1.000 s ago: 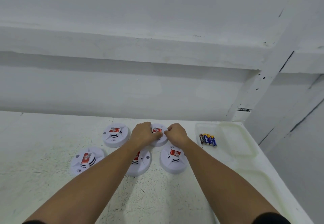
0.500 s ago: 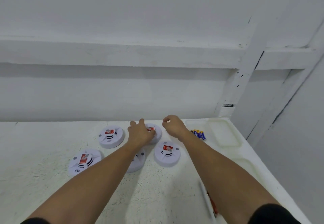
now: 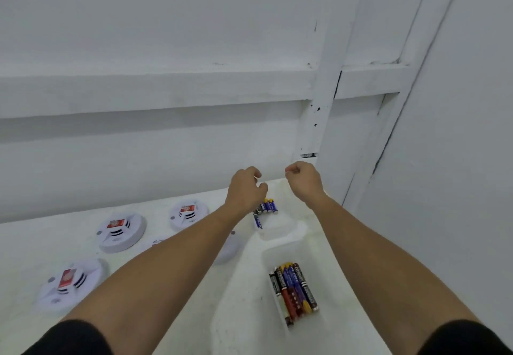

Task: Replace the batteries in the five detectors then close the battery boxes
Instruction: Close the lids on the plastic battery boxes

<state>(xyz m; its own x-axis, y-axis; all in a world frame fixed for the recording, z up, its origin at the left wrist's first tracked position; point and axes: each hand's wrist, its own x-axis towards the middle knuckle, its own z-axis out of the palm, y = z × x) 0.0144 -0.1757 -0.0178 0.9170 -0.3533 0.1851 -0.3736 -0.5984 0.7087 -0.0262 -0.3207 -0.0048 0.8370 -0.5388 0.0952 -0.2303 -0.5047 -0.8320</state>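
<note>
**Hovering over the tray, between detectors and batteries**

Our left hand (image 3: 245, 190) and right hand (image 3: 304, 181) hang raised and a little apart at the centre of the frame, above the far end of the tray (image 3: 301, 228). Both have their fingers curled in toward the thumb. We cannot tell whether either pinches something small, as nothing shows plainly between the fingers.

We judge the step in hand to be the battery exchange at the tray, either dropping off a spent cell or fetching a fresh one. The next move calls for lowering one hand into the far compartment, pinching a single cell out of the row without scattering the rest, and carrying it to a detector.

The tray lies along the right side of the bench (image 3: 33, 246). Its far compartment, just below the left hand, holds a short row of blue batteries (image 3: 268, 206), with one more lying loose beside the row. Its near compartment, lower right of centre, holds mixed batteries (image 3: 294, 290) in black, red, blue and yellow, packed side by side.

The detectors (image 3: 122, 231) sit on the bench left of the tray: three in plain sight and two largely hidden under the left forearm. Those in view show red labels. We cannot tell whether any battery box is open.
</note>
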